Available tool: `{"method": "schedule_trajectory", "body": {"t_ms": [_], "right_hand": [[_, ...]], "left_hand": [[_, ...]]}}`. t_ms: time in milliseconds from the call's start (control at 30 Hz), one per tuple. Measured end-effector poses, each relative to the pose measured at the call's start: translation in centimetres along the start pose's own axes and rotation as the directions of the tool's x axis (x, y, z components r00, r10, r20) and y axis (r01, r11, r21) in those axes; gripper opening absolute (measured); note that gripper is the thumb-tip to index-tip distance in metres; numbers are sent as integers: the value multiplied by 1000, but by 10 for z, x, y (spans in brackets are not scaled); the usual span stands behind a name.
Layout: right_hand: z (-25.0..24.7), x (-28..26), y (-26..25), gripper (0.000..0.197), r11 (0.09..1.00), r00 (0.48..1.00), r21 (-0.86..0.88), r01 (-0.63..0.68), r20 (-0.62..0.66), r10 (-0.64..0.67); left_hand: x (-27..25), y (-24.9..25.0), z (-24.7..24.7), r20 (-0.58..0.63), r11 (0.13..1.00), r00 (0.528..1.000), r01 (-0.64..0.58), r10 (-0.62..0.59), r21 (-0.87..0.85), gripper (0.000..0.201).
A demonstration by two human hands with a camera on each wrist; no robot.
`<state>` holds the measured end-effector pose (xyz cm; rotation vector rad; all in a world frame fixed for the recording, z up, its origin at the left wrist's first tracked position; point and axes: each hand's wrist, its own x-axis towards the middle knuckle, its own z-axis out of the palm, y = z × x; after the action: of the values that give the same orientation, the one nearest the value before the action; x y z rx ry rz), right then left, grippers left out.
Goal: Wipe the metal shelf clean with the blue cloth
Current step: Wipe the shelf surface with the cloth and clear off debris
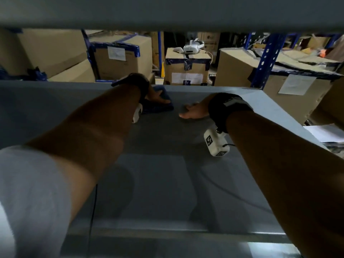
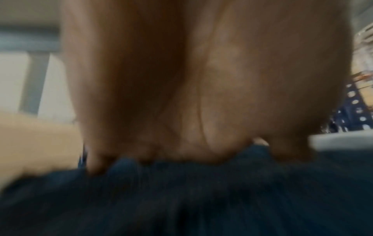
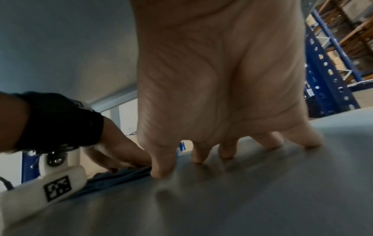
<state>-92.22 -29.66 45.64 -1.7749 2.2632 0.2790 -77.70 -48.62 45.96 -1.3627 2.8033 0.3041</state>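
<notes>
The grey metal shelf (image 1: 158, 175) stretches from me to its far edge. A dark blue cloth (image 1: 160, 107) lies bunched near that far edge, left of centre. My left hand (image 1: 158, 96) lies flat on top of the blue cloth (image 2: 201, 199), palm down, fingers pressing into the folds. To its right my right hand (image 1: 191, 113) rests on the bare shelf (image 3: 262, 191), fingers spread, fingertips (image 3: 161, 170) touching the metal and holding nothing. The left hand (image 3: 121, 153) and the cloth (image 3: 121, 177) also show at the left of the right wrist view.
Another shelf board (image 1: 167, 12) hangs low overhead. Beyond the far edge stand several cardboard boxes (image 1: 186, 71), one with a white headset (image 1: 191, 46) on it. A blue perforated rack post (image 1: 264, 60) rises at the right. Papers (image 1: 327, 133) lie off the right edge.
</notes>
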Motion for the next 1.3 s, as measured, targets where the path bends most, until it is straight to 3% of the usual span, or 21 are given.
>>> {"method": "schedule_trajectory", "body": {"t_ms": [67,133,200,333,400,433,500,567,600,633,700,733,767,833,867,933,1067,1133,1233,1300], "right_hand": [[-1,3,-5,74,1000,1000,16,-2,-10,2],[-2,8,-7,76,999,1000,43,1,1,-1],[-1,10,-10,79,999,1000,42,-2,4,2],[-2,11,-8,80,999,1000,43,8,-4,-7],[-3,14,-6,82,1000,1000,28,0,0,0],[-2,17,-5,85,1000,1000,16,-2,4,2],[-1,19,-5,88,1000,1000,16,-6,5,6],[-1,19,-4,90,999,1000,31,-12,0,12],[-1,19,-4,91,999,1000,32,-19,3,18],[-1,21,-4,91,999,1000,32,-25,5,24],[-2,23,-4,93,999,1000,27,-26,17,26],[-1,24,-4,93,999,999,25,-30,21,29],[0,25,-4,93,999,999,27,-30,16,29],[2,26,-5,93,999,999,23,-35,10,35],[2,26,-5,93,999,999,23,-40,9,40],[1,25,-5,92,999,999,22,-45,11,45],[-1,20,-6,90,998,999,41,-44,8,44],[-2,19,-7,89,998,999,35,-42,9,42],[-3,20,-7,91,999,999,28,-47,25,46],[-3,21,-8,91,999,998,13,-51,27,51]], "left_hand": [[-2,10,3,120,990,984,-128,134,-51,30],[10,10,7,91,990,988,-114,122,-88,24],[19,12,7,58,992,993,-94,99,-84,29],[22,33,3,94,981,981,-160,170,-110,26],[23,44,5,154,981,971,-168,181,-94,53],[19,44,4,183,988,971,-149,153,-38,69],[31,21,3,136,997,988,-72,75,-27,78],[33,-5,-7,24,981,982,183,-185,64,92],[39,-19,-8,-25,947,950,313,-312,65,98],[55,-33,-6,1,934,943,328,-332,144,92],[82,-47,0,5,937,949,309,-314,165,84],[71,-30,0,40,956,965,251,-260,151,97],[50,-9,-2,70,981,984,155,-163,113,95],[35,20,3,166,998,986,21,-31,57,72],[26,31,2,191,997,982,-17,3,73,73],[21,32,-2,202,993,979,-15,-9,119,80],[32,0,-3,-52,966,982,188,-182,179,74],[30,-1,-2,-67,974,978,201,-195,101,76],[22,22,-3,137,999,990,-26,20,38,54],[15,39,-4,219,994,972,-97,84,48,69]]}}
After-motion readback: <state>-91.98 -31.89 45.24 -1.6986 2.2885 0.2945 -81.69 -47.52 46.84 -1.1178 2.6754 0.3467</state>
